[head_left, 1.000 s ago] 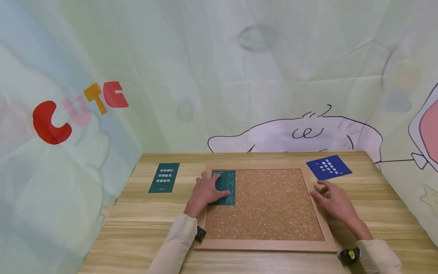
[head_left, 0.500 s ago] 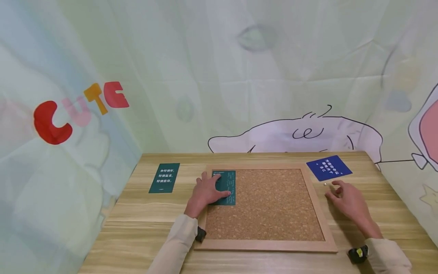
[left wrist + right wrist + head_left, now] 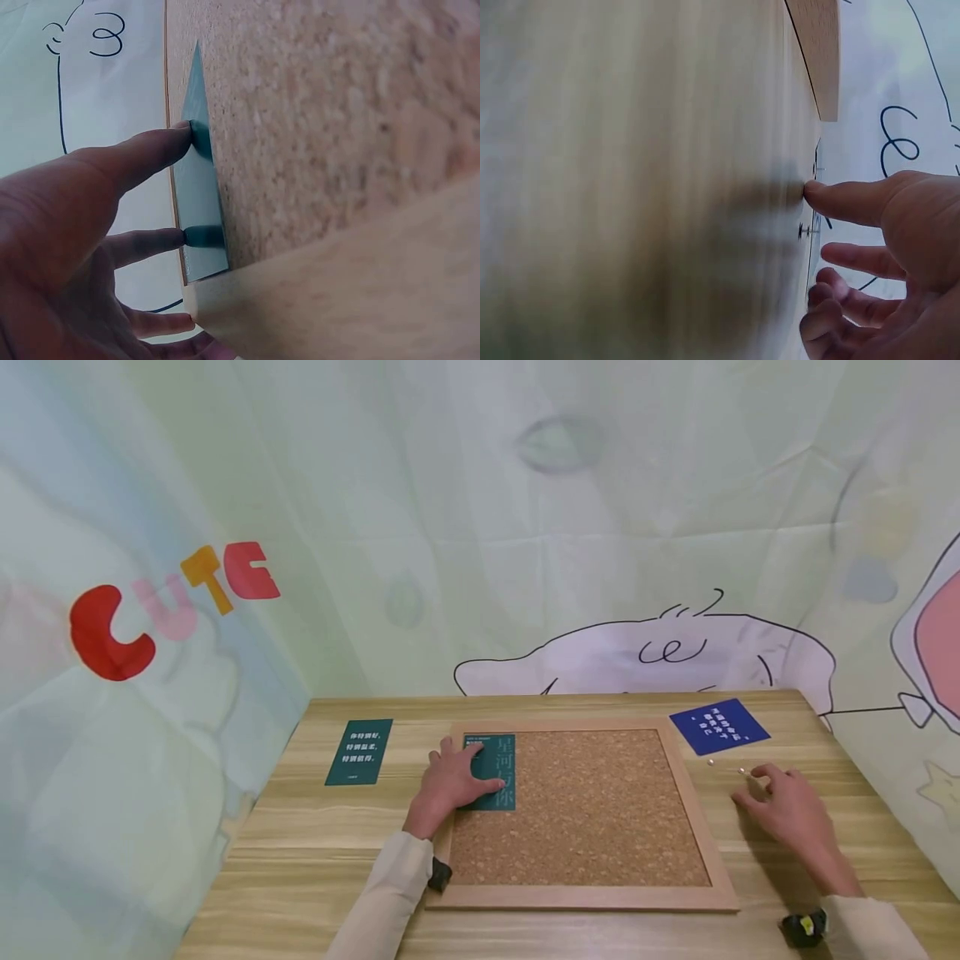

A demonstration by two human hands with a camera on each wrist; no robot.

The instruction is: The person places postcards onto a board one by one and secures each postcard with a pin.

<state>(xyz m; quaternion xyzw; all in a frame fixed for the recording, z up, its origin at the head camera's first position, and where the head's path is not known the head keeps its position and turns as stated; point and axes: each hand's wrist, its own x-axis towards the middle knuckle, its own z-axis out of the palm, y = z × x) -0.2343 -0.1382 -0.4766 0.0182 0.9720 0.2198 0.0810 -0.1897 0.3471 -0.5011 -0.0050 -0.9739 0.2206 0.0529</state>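
Observation:
My left hand (image 3: pixel 447 783) presses a dark green card (image 3: pixel 501 774) with white lettering onto the upper left corner of a wood-framed cork board (image 3: pixel 592 810). In the left wrist view, the thumb and a fingertip touch the card (image 3: pixel 199 180), while the other fingers reach over the frame. To the right of the board, my right hand (image 3: pixel 792 810) hovers low over the table, thumb and index finger apart. By its index fingertip lies a tiny push pin (image 3: pixel 742 771); a second pin (image 3: pixel 711 762) lies farther left. The right wrist view shows a spool-shaped pin (image 3: pixel 804 231) near the thumb.
Another dark green card (image 3: pixel 359 752) with white text lies on the wooden table (image 3: pixel 315 860) left of the board. A blue card (image 3: pixel 720 727) lies tilted beyond the right hand. A printed cloth backdrop (image 3: pixel 420 568) rises behind the table.
My right hand has moved right, away from the board's frame, and the two pins have come into view by it. My left hand stays on the card.

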